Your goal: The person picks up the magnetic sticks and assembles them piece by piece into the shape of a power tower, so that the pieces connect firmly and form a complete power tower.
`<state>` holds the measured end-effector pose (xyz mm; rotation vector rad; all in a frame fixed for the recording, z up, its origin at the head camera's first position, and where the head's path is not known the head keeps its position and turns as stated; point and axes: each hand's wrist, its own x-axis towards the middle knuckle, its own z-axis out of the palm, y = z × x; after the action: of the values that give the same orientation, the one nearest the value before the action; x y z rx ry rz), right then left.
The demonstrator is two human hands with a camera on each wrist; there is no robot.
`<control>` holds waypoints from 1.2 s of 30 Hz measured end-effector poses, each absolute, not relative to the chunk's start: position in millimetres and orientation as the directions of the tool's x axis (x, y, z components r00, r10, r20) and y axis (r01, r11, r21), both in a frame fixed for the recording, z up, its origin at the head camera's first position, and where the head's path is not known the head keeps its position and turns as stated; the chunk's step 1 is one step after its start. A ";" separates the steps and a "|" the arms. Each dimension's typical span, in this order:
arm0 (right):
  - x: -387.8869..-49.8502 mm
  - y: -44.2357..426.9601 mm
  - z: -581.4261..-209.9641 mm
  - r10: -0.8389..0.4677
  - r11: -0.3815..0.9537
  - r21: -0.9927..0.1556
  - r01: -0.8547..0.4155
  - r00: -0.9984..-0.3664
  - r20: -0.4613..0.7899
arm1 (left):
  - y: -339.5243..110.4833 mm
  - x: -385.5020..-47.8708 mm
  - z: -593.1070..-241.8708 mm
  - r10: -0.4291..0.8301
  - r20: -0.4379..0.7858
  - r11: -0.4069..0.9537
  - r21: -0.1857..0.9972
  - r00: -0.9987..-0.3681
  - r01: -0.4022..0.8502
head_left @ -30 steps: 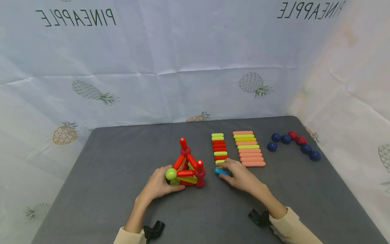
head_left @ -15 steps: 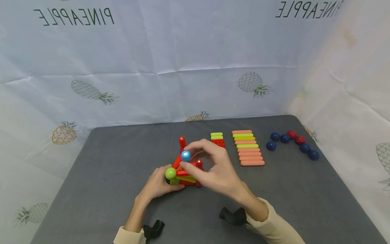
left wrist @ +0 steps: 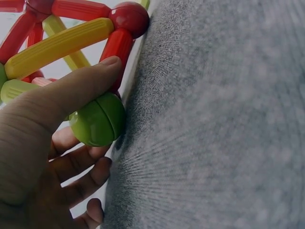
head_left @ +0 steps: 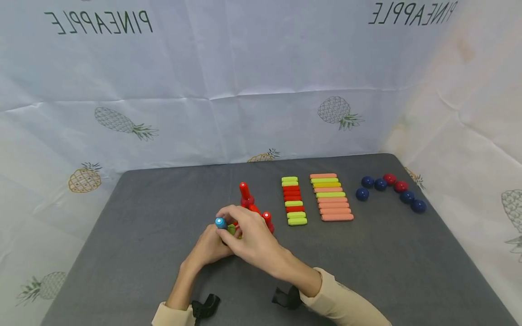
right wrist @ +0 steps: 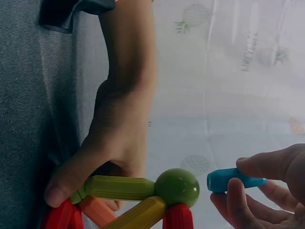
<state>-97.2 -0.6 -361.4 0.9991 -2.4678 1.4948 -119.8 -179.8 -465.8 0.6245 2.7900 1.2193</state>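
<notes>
Blue rod [head_left: 220,222] moved over the upper green ball [right wrist: 177,188]; joint not yet made.
The left hand [head_left: 208,246] grips the structure [head_left: 254,208] at its base, about midway between the side edges of the tabletop [head_left: 134,235]. The right hand [head_left: 253,235] pinches the blue rod between thumb and fingers; it has carried the rod from the near end of the short-rod row [head_left: 293,198] to just above the ball. A gap shows between rod end and ball: positioning appears almost complete, with attachment outstanding. Right of the structure, the short-rod row and the long-rod row [head_left: 331,195] extend toward the far edge; loose balls [head_left: 401,186] lie near the far right corner.
</notes>
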 end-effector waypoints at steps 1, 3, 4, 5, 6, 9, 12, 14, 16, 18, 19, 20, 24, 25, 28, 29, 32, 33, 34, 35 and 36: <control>-97.5 -1.0 -362.4 -0.483 0.324 -0.758 -0.566 -0.788 0.382 | -180.1 -119.9 -465.9 0.375 0.122 0.613 0.710 -0.919 0.345; -98.0 -1.5 -364.1 -0.477 0.347 -0.758 -0.552 -0.800 0.364 | -180.5 -120.1 -466.1 0.377 0.114 0.614 0.713 -0.919 0.340; -98.2 -1.6 -364.9 -0.475 0.356 -0.758 -0.546 -0.805 0.357 | -180.7 -120.1 -466.4 0.379 0.113 0.613 0.713 -0.919 0.340; -98.3 -1.4 -365.6 -0.472 0.363 -0.758 -0.542 -0.808 0.352 | -181.0 -120.2 -466.7 0.381 0.112 0.612 0.713 -0.918 0.341; -98.5 -1.1 -366.1 -0.472 0.370 -0.756 -0.540 -0.810 0.347 | -181.2 -120.2 -467.0 0.383 0.108 0.612 0.714 -0.918 0.340; -99.5 -0.3 -367.8 -0.473 0.380 -0.750 -0.541 -0.811 0.345 | -181.6 -120.0 -467.9 0.386 0.104 0.605 0.721 -0.917 0.337; -99.9 0.3 -368.6 -0.474 0.388 -0.743 -0.546 -0.809 0.347 | -181.8 -120.0 -468.2 0.388 0.099 0.601 0.726 -0.916 0.333; -99.9 0.3 -368.9 -0.473 0.391 -0.739 -0.549 -0.808 0.350 | -181.7 -120.2 -468.3 0.390 0.098 0.600 0.727 -0.916 0.334; -99.6 0.3 -369.1 -0.474 0.392 -0.733 -0.556 -0.805 0.357 | -181.5 -120.2 -468.3 0.389 0.100 0.603 0.724 -0.916 0.336; -99.5 0.2 -369.5 -0.474 0.393 -0.729 -0.561 -0.803 0.362 | -181.4 -120.2 -468.5 0.389 0.101 0.608 0.719 -0.916 0.337; -99.5 0.2 -369.7 -0.473 0.394 -0.729 -0.560 -0.803 0.361 | -181.3 -120.2 -468.6 0.389 0.102 0.610 0.716 -0.916 0.339; -99.5 0.1 -369.9 -0.473 0.396 -0.728 -0.560 -0.804 0.361 | -181.1 -120.2 -468.8 0.389 0.104 0.612 0.714 -0.916 0.341; -96.9 1.3 -368.4 -0.474 0.402 -0.723 -0.562 -0.803 0.361 | -181.1 -119.8 -469.2 0.385 0.103 0.618 0.709 -0.917 0.339; -95.1 2.5 -366.7 -0.476 0.402 -0.718 -0.568 -0.800 0.366 | -181.1 -119.7 -469.2 0.382 0.100 0.619 0.710 -0.919 0.335; -86.6 12.0 -354.5 -0.478 0.385 -0.689 -0.614 -0.771 0.420 | -181.4 -119.0 -469.7 0.383 0.100 0.616 0.713 -0.918 0.335; -83.8 17.5 -347.6 -0.470 0.370 -0.685 -0.627 -0.763 0.444 | -181.5 -118.9 -469.7 0.384 0.099 0.610 0.720 -0.918 0.333; -83.9 41.3 -326.3 -0.409 0.326 -0.663 -0.674 -0.733 0.544 | -181.6 -119.1 -469.6 0.380 0.099 0.595 0.735 -0.919 0.326; -87.9 50.7 -320.1 -0.373 0.327 -0.652 -0.684 -0.728 0.576 | -181.6 -119.3 -469.4 0.376 0.096 0.590 0.742 -0.922 0.318; -93.5 60.7 -315.6 -0.330 0.335 -0.653 -0.679 -0.734 0.594 | -181.6 -119.6 -469.2 0.372 0.088 0.588 0.748 -0.924 0.308; -101.4 71.2 -313.3 -0.282 0.353 -0.648 -0.675 -0.737 0.614 | -181.4 -119.8 -468.8 0.365 0.073 0.590 0.753 -0.928 0.292; -110.7 82.4 -312.9 -0.237 0.389 -0.634 -0.669 -0.737 0.633 | -181.3 -120.1 -469.1 0.363 0.063 0.595 0.752 -0.930 0.283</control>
<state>-110.7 82.4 -312.9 0.7778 -2.2087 1.3093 -120.1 -181.3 -469.1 0.5522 2.7183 1.2555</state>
